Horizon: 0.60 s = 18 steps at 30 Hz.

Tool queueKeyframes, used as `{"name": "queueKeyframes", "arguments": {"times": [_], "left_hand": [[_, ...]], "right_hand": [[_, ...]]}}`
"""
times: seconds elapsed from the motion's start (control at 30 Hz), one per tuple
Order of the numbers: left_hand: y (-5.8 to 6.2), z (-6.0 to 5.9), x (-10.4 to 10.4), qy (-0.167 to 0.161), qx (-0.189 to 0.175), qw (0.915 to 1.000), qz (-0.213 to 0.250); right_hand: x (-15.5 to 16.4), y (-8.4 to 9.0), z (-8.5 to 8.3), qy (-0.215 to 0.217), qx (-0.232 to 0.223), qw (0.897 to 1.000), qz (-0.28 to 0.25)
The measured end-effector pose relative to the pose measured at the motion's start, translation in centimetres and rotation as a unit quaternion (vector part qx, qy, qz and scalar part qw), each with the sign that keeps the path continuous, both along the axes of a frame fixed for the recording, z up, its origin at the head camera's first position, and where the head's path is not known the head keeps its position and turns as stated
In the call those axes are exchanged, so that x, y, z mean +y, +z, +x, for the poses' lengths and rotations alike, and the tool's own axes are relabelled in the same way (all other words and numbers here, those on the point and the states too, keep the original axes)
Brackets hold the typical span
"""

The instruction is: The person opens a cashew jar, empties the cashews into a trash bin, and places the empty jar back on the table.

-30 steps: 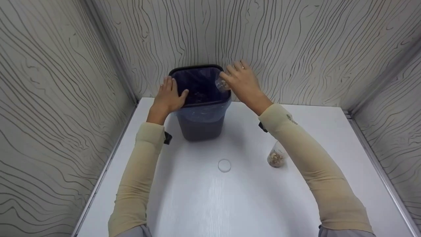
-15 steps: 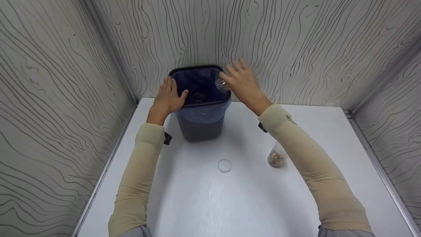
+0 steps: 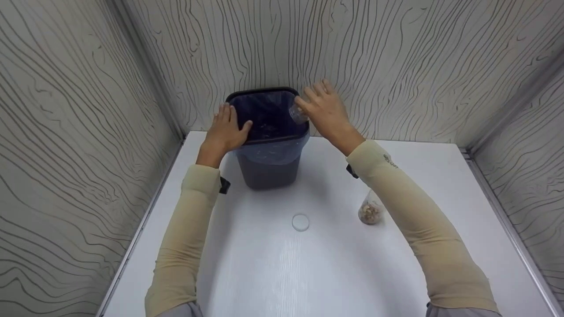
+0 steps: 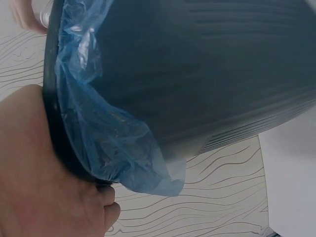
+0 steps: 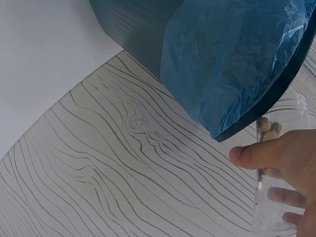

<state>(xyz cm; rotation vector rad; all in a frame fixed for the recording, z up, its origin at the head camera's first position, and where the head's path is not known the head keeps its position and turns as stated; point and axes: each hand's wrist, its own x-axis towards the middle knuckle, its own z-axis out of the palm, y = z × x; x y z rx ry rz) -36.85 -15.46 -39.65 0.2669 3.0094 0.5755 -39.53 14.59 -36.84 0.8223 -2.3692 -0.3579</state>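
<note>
second jar [image 3: 370, 210] partly behind right sleeve, bin [image 3: 268, 132] contents indistinct

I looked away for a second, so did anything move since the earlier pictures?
Hardly anything. The right hand still tips the clear jar over the bin, barely shifting. The left hand keeps gripping the bin's rim. The lid and the other jar stayed where they were on the table.

Bin [image 3: 269, 169] at table [image 3: 273, 273] rear by wall; lid [image 3: 300, 222] in front, jar [image 3: 370, 210] right of lid.
</note>
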Motion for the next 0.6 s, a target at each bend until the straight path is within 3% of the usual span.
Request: {"name": "queueKeyframes", "arguments": {"times": [0.4,0.6], "left_hand": [[0.07,-0.02,-0.02,-0.001,0.004,1.0,-0.002],[0.09,-0.04,-0.02,-0.002,0.003,1.0,-0.003]], "right_hand": [[-0.25,0.24,0.09,0.001,0.025,1.0,0.014],[-0.49,0.55,0.15,-0.01,0.015,1.0,0.025]]}}
